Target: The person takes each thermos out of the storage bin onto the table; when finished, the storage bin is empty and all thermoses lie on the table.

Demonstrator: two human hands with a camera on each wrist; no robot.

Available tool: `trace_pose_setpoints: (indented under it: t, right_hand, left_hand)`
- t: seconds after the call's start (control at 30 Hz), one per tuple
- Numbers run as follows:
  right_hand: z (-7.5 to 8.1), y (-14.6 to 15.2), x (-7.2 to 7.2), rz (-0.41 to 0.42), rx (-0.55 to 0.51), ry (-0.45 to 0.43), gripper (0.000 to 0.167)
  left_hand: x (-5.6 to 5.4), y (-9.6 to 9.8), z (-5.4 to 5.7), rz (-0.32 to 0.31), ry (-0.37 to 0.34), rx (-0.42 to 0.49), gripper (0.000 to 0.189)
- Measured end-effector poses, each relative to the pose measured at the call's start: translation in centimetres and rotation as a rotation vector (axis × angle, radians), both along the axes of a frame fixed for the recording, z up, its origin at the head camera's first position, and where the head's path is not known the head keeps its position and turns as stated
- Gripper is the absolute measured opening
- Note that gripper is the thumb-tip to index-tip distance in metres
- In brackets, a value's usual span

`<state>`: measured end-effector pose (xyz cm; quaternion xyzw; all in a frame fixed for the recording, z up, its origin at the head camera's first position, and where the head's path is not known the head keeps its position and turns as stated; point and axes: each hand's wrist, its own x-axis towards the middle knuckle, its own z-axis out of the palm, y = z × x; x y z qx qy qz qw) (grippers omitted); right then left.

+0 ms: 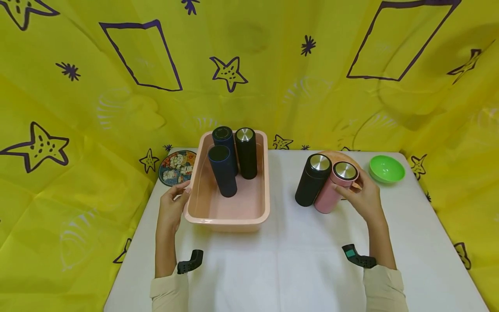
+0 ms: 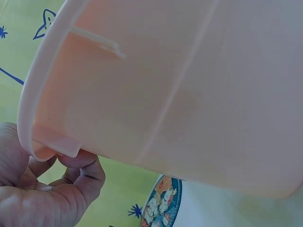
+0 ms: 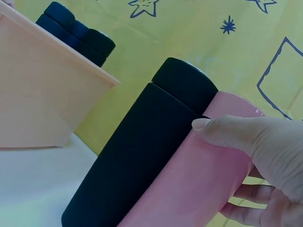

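Pink bottle: the pink cylindrical bottle with a silver-topped lid (image 1: 328,197) stands on the right part of the white table (image 1: 241,271), its side against a matte black cylindrical bottle with a silver-topped lid (image 1: 311,184).
Right hand: the right hand (image 1: 365,197) grips the pink bottle near its top, the thumb across the near side and the fingers spread round the far side, parted by the bottle's width.
Left hand: the left hand (image 1: 173,206) pinches the rim of a pale pink rectangular plastic basin (image 1: 267,186), fingers curled under the edge, thumb nearly closed against them.
Basin load: a dark blue cylindrical bottle in front (image 1: 224,177), another dark blue bottle behind it (image 1: 224,135), and a slim black bottle with a silver lid top (image 1: 247,158).
Behind pink bottle: a tan round piece (image 1: 343,157), partly hidden.
Far right: a shallow bright green bowl (image 1: 387,170).
Left of basin: a round patterned mat (image 1: 175,167).
Backdrop: yellow cloth (image 1: 269,52) with purple stars.
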<state>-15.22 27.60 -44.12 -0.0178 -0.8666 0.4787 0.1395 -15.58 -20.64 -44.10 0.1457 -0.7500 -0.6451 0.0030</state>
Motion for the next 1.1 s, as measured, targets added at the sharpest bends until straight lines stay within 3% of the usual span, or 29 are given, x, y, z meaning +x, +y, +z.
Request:
trace_pose_setpoints:
  t: [0.4,0.8,1.1]
  right_hand:
    - [-0.1,0.87,0.42,0.066,0.04,-0.072,0.075]
    - [-0.43,0.52,0.02,0.007,0.08,-0.048,0.076]
    - [-0.08,0.69,0.09,0.051,0.06,-0.085,0.08]
  left_hand:
    - [0.11,-0.01,-0.12,0.0,-0.001,0.017,0.037]
    - [-0.06,-0.04,-0.14,0.003,-0.005,0.033,0.037]
    - [-0.03,-0.01,-0.18,0.001,0.001,0.035,0.037]
